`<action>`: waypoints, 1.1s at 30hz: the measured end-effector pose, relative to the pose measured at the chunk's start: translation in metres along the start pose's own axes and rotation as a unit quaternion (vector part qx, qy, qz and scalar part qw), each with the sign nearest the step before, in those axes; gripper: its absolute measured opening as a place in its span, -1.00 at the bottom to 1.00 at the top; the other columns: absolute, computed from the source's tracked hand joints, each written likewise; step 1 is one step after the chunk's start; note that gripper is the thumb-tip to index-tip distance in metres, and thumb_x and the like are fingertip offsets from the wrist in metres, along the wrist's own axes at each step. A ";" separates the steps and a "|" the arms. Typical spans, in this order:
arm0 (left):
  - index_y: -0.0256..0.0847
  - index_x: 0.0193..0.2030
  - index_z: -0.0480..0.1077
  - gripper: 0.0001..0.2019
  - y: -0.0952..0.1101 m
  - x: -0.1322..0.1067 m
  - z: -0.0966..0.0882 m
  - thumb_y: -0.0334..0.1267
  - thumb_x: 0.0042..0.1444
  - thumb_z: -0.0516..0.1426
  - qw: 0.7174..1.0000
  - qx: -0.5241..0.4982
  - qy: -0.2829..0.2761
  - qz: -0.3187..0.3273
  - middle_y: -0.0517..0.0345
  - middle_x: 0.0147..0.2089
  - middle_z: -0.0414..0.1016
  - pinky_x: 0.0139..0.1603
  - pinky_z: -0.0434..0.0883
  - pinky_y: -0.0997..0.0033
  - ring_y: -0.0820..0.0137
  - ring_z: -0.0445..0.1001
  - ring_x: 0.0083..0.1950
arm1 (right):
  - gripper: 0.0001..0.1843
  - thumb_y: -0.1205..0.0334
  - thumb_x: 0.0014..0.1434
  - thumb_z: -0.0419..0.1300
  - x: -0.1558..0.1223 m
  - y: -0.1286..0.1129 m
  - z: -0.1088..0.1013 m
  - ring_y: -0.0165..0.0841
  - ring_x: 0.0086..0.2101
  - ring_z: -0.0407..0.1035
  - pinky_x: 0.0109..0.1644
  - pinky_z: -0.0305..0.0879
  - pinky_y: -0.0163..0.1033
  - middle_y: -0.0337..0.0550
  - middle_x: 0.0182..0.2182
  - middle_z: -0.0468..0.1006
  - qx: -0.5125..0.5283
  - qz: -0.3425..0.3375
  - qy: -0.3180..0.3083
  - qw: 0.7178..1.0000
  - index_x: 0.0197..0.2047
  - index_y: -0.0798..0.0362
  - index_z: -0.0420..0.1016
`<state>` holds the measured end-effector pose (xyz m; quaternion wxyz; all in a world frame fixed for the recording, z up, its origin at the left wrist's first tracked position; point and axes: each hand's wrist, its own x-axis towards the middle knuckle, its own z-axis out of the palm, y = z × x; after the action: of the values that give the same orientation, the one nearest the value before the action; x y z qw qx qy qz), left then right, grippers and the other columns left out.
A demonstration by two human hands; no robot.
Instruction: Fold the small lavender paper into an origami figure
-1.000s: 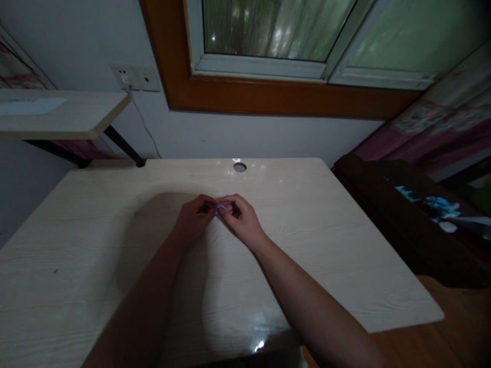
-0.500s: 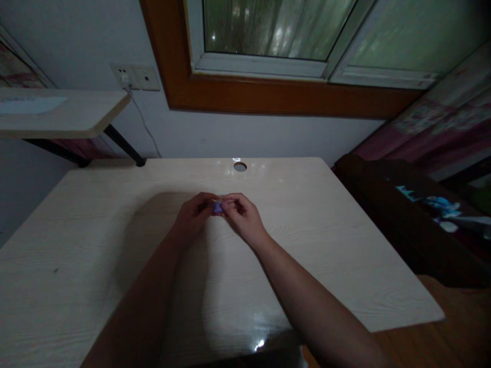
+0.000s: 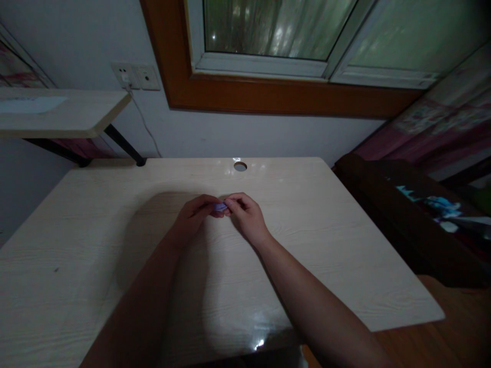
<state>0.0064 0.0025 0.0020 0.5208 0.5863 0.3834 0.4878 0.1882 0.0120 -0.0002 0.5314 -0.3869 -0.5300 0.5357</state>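
Between my two hands is a small purple piece, perhaps folded paper (image 3: 220,207), held just over the light wood-grain desk (image 3: 307,245). My left hand (image 3: 194,214) pinches its left side with thumb and fingers. On the other side my right hand (image 3: 246,213) is closed, its thumb and forefinger at the right end of the piece. Fingertips cover much of it, so its full shape cannot be made out.
A round cable hole (image 3: 240,166) lies near the desk's back edge. At the left, a raised shelf (image 3: 95,115) stands on black legs. A white cord (image 3: 143,122) hangs from the wall socket (image 3: 126,76). Beyond the desk's right edge is dark brown furniture (image 3: 383,204) with bluish items on it.
The purple piece has tilted between my fingers and shows a narrower face. My right hand has shifted slightly to the right; my left fingers reach a little further over the piece.
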 end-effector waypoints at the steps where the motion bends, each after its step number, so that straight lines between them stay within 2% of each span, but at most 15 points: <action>1: -0.22 -0.10 0.51 -0.78 0.001 0.000 0.000 -0.16 0.21 0.17 1.000 0.002 0.002 -0.002 0.06 -0.18 0.61 -0.06 0.59 0.19 0.26 0.64 -0.20 | -0.77 0.04 0.15 0.32 0.000 0.000 0.000 -0.38 -0.43 0.47 -0.28 0.41 -0.25 -0.24 -0.47 0.57 -0.005 0.002 0.002 1.000 -0.26 0.03 0.54; 10: -0.24 -0.11 0.50 -0.78 0.007 0.000 -0.001 -0.16 0.22 0.16 0.999 -0.001 0.030 -0.019 0.09 -0.22 0.60 -0.11 0.58 0.25 0.31 0.64 -0.27 | -0.78 0.09 0.10 0.37 0.001 0.006 -0.001 -0.37 -0.39 0.47 -0.24 0.42 -0.24 -0.22 -0.42 0.59 0.000 -0.002 -0.017 1.000 -0.21 0.00 0.60; 16: -0.27 -0.10 0.49 -0.75 0.008 0.001 -0.001 -0.12 0.23 0.17 1.000 -0.007 0.027 -0.013 0.07 -0.24 0.61 -0.11 0.58 0.28 0.33 0.63 -0.27 | -0.76 0.09 0.08 0.38 0.001 0.007 -0.001 -0.34 -0.36 0.48 -0.21 0.43 -0.22 -0.18 -0.39 0.60 -0.005 0.013 -0.026 1.000 -0.20 0.00 0.60; 21: -0.26 -0.11 0.47 -0.71 0.007 0.003 0.000 -0.09 0.15 0.25 1.000 0.005 0.015 -0.014 0.06 -0.23 0.63 -0.14 0.59 0.28 0.33 0.63 -0.28 | -0.76 0.10 0.03 0.39 0.001 0.006 -0.001 -0.33 -0.37 0.49 -0.19 0.45 -0.19 -0.22 -0.42 0.59 0.031 0.039 -0.020 0.999 -0.24 0.00 0.58; 33: -0.21 0.05 0.39 -0.69 -0.001 0.004 0.001 -0.13 0.22 0.19 1.000 0.003 0.022 0.019 0.05 -0.17 0.61 -0.12 0.58 0.30 0.35 0.64 -0.24 | -0.75 0.09 0.02 0.40 0.003 0.005 -0.001 -0.32 -0.37 0.51 -0.17 0.46 -0.17 -0.21 -0.43 0.61 0.020 0.030 0.002 0.999 -0.25 0.01 0.57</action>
<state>0.0083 0.0061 0.0014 0.5011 0.5845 0.3846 0.5092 0.1881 0.0157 -0.0050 0.5238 -0.3928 -0.5067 0.5609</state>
